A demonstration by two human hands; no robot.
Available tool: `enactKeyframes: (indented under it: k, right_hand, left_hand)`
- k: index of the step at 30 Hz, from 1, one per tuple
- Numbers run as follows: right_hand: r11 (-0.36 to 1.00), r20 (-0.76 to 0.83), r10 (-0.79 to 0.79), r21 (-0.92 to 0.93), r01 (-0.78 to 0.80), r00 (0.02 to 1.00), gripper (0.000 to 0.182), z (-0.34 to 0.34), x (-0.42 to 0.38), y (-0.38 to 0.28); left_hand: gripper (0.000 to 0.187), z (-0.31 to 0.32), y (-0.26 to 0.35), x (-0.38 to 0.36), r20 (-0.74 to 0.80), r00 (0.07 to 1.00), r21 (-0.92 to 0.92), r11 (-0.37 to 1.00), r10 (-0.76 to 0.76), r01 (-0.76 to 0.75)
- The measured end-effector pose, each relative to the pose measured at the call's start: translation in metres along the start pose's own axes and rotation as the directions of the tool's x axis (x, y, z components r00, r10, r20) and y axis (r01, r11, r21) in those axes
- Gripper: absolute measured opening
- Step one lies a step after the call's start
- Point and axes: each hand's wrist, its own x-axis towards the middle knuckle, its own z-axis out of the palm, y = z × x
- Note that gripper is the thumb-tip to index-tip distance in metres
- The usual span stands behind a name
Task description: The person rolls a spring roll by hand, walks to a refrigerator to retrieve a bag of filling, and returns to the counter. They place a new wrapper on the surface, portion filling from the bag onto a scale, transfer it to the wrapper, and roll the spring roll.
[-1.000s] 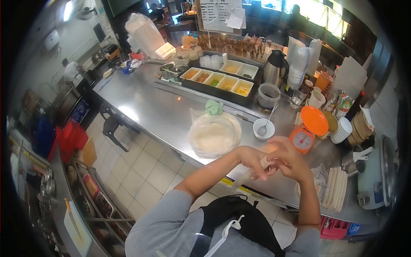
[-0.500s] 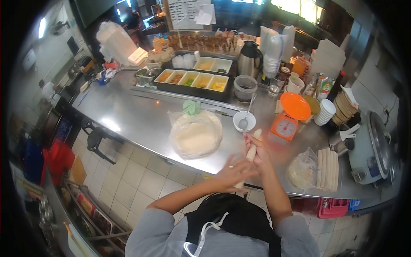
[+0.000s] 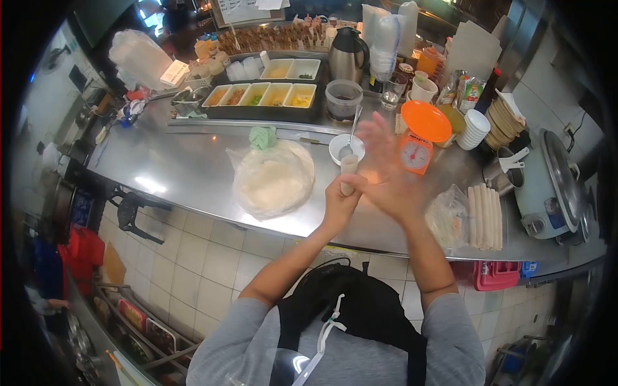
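My left hand (image 3: 341,204) is closed around a pale rolled wrapper (image 3: 349,175), held almost upright above the steel counter with its top end showing. My right hand (image 3: 387,177) is raised just to the right of the roll, its fingers spread and blurred. Behind the roll sits a white bowl (image 3: 335,147) with a metal spoon (image 3: 353,128) leaning in it. To the left, round pale wrappers (image 3: 278,175) lie in a clear plastic bag, with a green crumpled cloth (image 3: 262,137) at its top. Several finished rolls (image 3: 485,217) lie side by side on the right.
A second plastic bag (image 3: 447,219) lies beside the rolls. An orange scale (image 3: 414,153) stands behind my right hand. Further back are a tray of fillings (image 3: 257,96), a dark-filled tub (image 3: 344,101) and a thermos (image 3: 347,55). A large cooker (image 3: 547,186) stands far right.
My left hand has moved up and now grips the roll, which stands more upright. My right hand has let go of it and lifted with spread fingers. The camera view has shifted.
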Motion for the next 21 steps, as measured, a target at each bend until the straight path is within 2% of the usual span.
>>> enactKeyframes:
  k: [1, 2, 4, 5, 7, 8, 10, 11, 12, 13, 15, 16, 17, 18, 19, 21]
  right_hand:
    - [0.982, -0.009, -0.119, -0.151, 0.117, 0.993, 0.069, -0.018, 0.002, -0.006]
    - [0.981, -0.009, -0.114, -0.157, 0.111, 0.993, 0.069, -0.034, 0.005, -0.015]
    - [0.840, 0.253, -0.173, -0.468, 0.277, 0.952, 0.050, -0.056, 0.009, -0.029]
    - [0.839, 0.252, -0.167, -0.472, 0.272, 0.953, 0.050, -0.057, 0.009, -0.028]
    - [0.795, 0.390, -0.118, -0.514, 0.322, 0.913, 0.037, -0.059, 0.008, -0.022]
    - [0.793, 0.390, -0.117, -0.517, 0.323, 0.913, 0.037, -0.059, 0.007, -0.017]
    - [0.865, 0.495, -0.078, -0.398, 0.306, 0.865, 0.028, -0.060, 0.007, -0.007]
    - [0.866, 0.499, -0.080, -0.394, 0.308, 0.863, 0.028, -0.061, 0.009, -0.006]
    - [0.876, 0.555, -0.056, -0.371, 0.307, 0.830, 0.026, -0.063, 0.013, -0.006]
    - [0.888, 0.609, -0.034, -0.346, 0.304, 0.792, 0.024, -0.062, 0.016, -0.005]
    - [0.876, 0.636, -0.039, -0.349, 0.332, 0.771, 0.022, -0.060, 0.023, -0.002]
    - [0.860, 0.657, -0.041, -0.360, 0.362, 0.752, 0.022, -0.058, 0.025, -0.001]
    - [0.863, 0.658, -0.045, -0.354, 0.362, 0.752, 0.022, -0.054, 0.025, -0.001]
    - [0.836, 0.644, -0.058, -0.387, 0.389, 0.763, 0.019, -0.048, 0.025, -0.002]
    - [0.807, 0.631, -0.071, -0.419, 0.417, 0.772, 0.016, -0.043, 0.025, -0.003]
    - [0.845, 0.616, -0.095, -0.366, 0.391, 0.782, 0.014, -0.037, 0.030, -0.003]
  left_hand:
    - [0.013, 0.003, 0.006, -0.001, 0.003, 1.000, -0.007, 1.000, -0.006, 0.006]
    - [0.012, 0.007, 0.019, -0.003, 0.011, 0.998, 0.009, 0.998, -0.061, 0.061]
    - [0.011, 0.010, 0.021, -0.003, 0.023, 0.993, 0.021, 0.993, -0.119, 0.119]
    - [0.009, 0.009, 0.013, -0.003, 0.043, 0.995, 0.052, 0.994, -0.094, 0.092]
    - [0.009, 0.010, 0.012, -0.003, 0.069, 0.995, 0.078, 0.995, -0.066, 0.061]
    - [0.011, 0.009, 0.013, -0.004, 0.102, 0.993, 0.093, 0.995, -0.053, 0.043]
    - [0.013, 0.003, 0.015, -0.003, 0.132, 0.991, 0.106, 0.994, -0.039, 0.025]
    - [0.016, -0.005, 0.016, -0.002, 0.325, 0.934, 0.115, 0.986, -0.151, 0.119]
    - [0.018, -0.011, 0.022, 0.000, 0.500, 0.828, 0.143, 0.967, -0.253, 0.209]
    - [0.018, -0.015, 0.028, 0.000, 0.493, 0.831, 0.145, 0.966, -0.257, 0.212]
    - [0.018, -0.019, 0.045, 0.000, 0.583, 0.716, 0.111, 0.910, -0.385, 0.399]
    - [0.018, -0.016, 0.048, -0.002, 0.577, 0.719, 0.113, 0.909, -0.388, 0.400]
    - [0.015, -0.010, 0.049, -0.003, 0.440, 0.857, 0.094, 0.963, -0.268, 0.253]
    - [0.014, -0.007, 0.051, -0.006, 0.289, 0.949, 0.101, 0.990, -0.124, 0.099]
    - [0.014, -0.006, 0.055, -0.007, 0.282, 0.951, 0.104, 0.989, -0.127, 0.102]
    - [0.015, -0.006, 0.063, -0.007, 0.173, 0.977, 0.104, 0.989, -0.122, 0.105]
